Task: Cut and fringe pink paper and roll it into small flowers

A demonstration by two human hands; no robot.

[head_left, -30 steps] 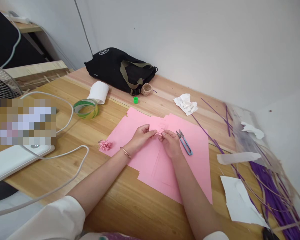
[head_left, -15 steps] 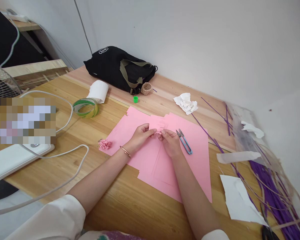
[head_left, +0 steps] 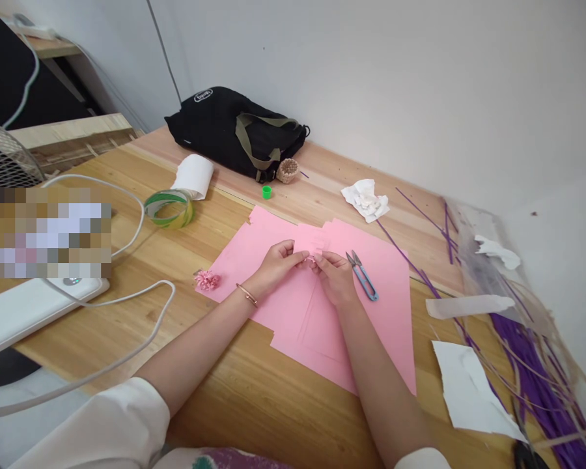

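A small piece of pink paper with a cut fringe point(head_left: 313, 246) is pinched between my two hands. My left hand point(head_left: 284, 260), with a bracelet at the wrist, grips its left side, fingers closed. On its right side the thumb and fingers of my right hand point(head_left: 334, 273) are closed too; the fingertips nearly meet and partly hide the lower edge. Beneath lie overlapping sheets of pink paper point(head_left: 381, 339). Blue thread snips point(head_left: 364, 277) rest on the sheets just right of my right hand. A fringed pink paper flower point(head_left: 208, 280) sits at their left corner.
Behind stand a black bag point(head_left: 229, 130), a small woven basket point(head_left: 288, 170), a green cap point(head_left: 267, 192), a tissue roll point(head_left: 195, 176) and tape rolls point(head_left: 170, 210). A white power strip point(head_left: 39, 312) with cables lies left. Purple strips point(head_left: 527, 358) and torn white paper point(head_left: 469, 387) lie right.
The fringed piece of paper has tilted up so more of its face shows between my fingers. Both hands stay in nearly the same place, and the view has shifted slightly.
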